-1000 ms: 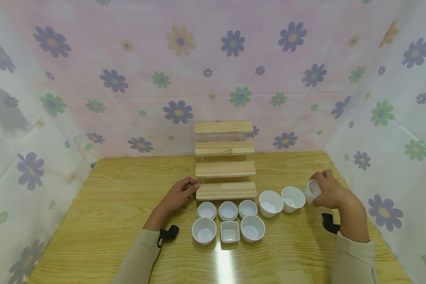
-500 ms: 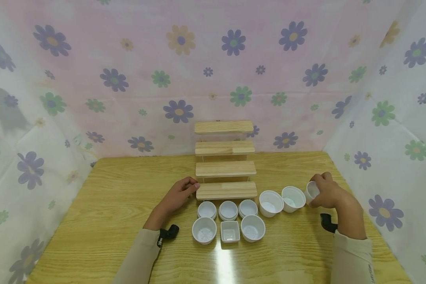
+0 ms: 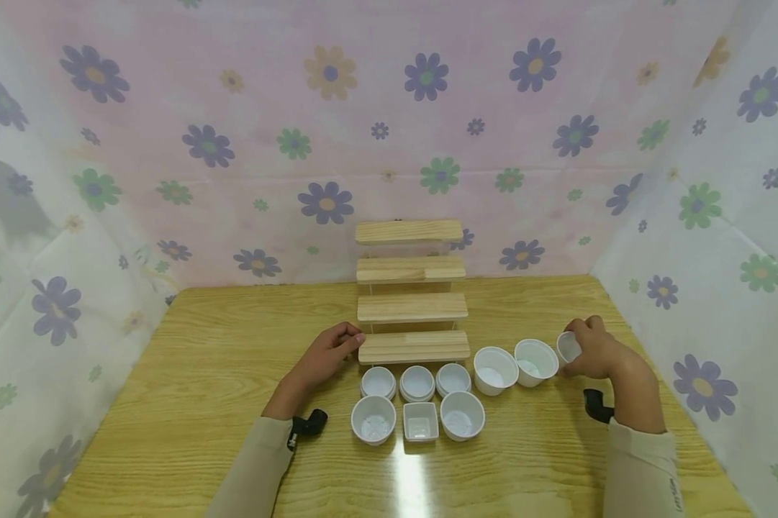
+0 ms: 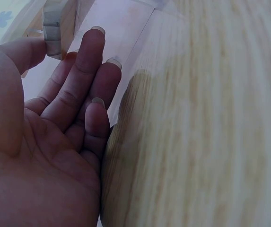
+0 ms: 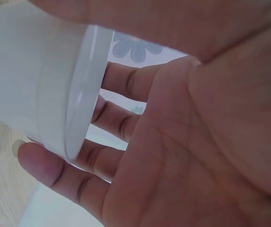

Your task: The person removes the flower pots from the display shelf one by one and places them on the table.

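In the head view, my right hand (image 3: 597, 350) grips a white cup (image 3: 567, 347) at the right end of a row. The right wrist view shows the thumb across one side of this cup (image 5: 36, 71) and the fingers curled along the other. My left hand (image 3: 327, 354) is at the left end of the lowest board of a wooden tiered stand (image 3: 414, 348). Up close, the thumb and index finger of the left hand (image 4: 55, 113) pinch the board's end (image 4: 52, 28), while the other fingers are loosely bent beside it.
Two white cups, one nearer the stand (image 3: 495, 374) and one beside the held cup (image 3: 535, 365), stand to its left. Before the stand are several small round bowls (image 3: 417, 384), two larger bowls (image 3: 373, 420) and a square dish (image 3: 420, 423). Flowered cloth (image 3: 389, 144) encloses the table (image 3: 233, 324).
The right hand and its cup have shifted slightly left, closer to the neighbouring cup. The left hand and the stand have stayed in place.
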Demonstrator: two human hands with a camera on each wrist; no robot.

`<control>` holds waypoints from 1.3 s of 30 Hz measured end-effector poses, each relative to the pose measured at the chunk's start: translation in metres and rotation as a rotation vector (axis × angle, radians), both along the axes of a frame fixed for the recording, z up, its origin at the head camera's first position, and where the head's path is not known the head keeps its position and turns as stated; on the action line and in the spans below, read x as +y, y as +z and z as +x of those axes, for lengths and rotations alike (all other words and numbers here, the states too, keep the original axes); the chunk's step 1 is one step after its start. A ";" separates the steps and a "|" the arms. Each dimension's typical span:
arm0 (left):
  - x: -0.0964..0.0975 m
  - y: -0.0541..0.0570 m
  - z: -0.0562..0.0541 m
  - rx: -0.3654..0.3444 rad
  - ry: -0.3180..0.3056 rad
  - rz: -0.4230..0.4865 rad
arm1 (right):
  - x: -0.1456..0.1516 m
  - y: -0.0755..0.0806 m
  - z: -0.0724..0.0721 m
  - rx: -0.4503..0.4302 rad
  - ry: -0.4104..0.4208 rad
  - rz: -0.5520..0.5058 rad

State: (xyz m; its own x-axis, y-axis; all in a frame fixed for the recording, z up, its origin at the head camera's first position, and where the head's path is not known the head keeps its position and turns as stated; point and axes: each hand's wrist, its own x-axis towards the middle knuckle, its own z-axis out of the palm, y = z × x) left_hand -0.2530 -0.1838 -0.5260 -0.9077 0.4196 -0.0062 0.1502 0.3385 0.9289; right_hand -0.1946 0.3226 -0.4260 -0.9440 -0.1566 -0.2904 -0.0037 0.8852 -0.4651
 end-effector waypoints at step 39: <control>-0.001 0.002 -0.002 0.002 -0.018 -0.006 | 0.005 0.032 0.024 0.095 0.031 0.043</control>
State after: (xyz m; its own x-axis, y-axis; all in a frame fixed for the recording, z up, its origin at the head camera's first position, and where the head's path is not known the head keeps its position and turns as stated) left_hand -0.2545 -0.1850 -0.5241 -0.9002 0.4355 -0.0067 0.1582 0.3414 0.9265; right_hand -0.1709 0.3281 -0.3943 -0.9624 -0.1757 -0.2073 -0.0737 0.9031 -0.4231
